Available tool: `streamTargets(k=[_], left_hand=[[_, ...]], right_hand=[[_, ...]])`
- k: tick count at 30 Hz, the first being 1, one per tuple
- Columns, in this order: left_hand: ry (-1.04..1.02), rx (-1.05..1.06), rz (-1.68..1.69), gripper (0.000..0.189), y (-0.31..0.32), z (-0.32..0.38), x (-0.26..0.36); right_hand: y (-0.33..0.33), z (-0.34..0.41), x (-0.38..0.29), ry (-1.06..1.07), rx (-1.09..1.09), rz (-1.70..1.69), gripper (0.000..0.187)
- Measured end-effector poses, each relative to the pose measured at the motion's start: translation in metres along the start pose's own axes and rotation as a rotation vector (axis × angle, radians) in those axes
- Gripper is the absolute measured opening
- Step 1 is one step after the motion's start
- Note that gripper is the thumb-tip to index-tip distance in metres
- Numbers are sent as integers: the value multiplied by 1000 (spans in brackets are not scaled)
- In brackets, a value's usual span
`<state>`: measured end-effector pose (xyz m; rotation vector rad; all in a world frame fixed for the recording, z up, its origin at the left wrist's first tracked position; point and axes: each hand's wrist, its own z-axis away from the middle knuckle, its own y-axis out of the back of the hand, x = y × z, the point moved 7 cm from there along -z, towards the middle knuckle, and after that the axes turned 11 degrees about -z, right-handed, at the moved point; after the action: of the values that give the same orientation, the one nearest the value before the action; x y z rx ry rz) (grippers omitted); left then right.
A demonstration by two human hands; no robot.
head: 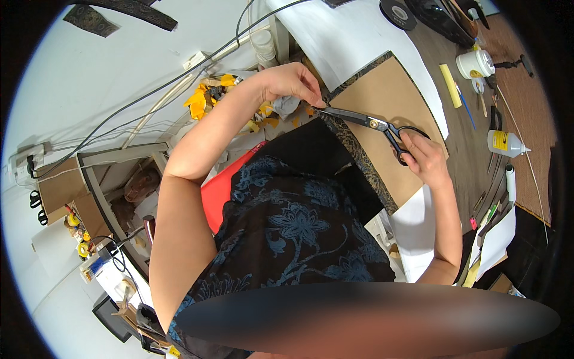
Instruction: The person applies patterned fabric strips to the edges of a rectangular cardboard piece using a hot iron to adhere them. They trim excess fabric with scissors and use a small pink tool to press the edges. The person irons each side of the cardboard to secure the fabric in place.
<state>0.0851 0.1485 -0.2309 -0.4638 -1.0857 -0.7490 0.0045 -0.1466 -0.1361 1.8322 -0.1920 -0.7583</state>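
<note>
My right hand [423,155] grips the black handles of a pair of tailor's scissors [358,117]. The blades point left, across the edge of a tan board panel [381,101]. Dark fabric with a gold pattern forms a border [356,152] along the panel's near and upper left edges. My left hand [296,85] is at the panel's left corner, thumb and fingers pinched together right by the scissor tips. Whatever lies between those fingertips is too small to make out. The panel rests on white paper [358,33] and reaches over the table's near edge.
Right of the panel lie a yellow strip [450,86], a blue-handled brush [465,105], a white tub [475,64] and a squeeze bottle [506,143]. A black appliance [441,20] stands at the far side. Yellow scraps [197,102] gather to the left, below a hanging black cable [148,87].
</note>
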Motion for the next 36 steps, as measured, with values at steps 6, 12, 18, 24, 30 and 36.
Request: streamTargets(k=[6,12,18,24,30,36], left_hand=[[-237,253,123,12,22,30,3],[-54,613,182,17,70,80,-106],[222,1049,-14,34,111,129,-214],[260,1096,-196,28,123,145,-253],[211,1252,-58,20,149,152,-305],[525,1188,-328,54,157,156,-318]], right_hand=[[11,8,1,-88,237,-79,42],[16,43,11,-324,578,-287,41],[-8,67,-1,-552,733,-458,39],[-25,73,-14,-566,802,-525,37],[-31,75,-25,-645,841,-551,36],[-39,79,-35,-680,925,-575,42]])
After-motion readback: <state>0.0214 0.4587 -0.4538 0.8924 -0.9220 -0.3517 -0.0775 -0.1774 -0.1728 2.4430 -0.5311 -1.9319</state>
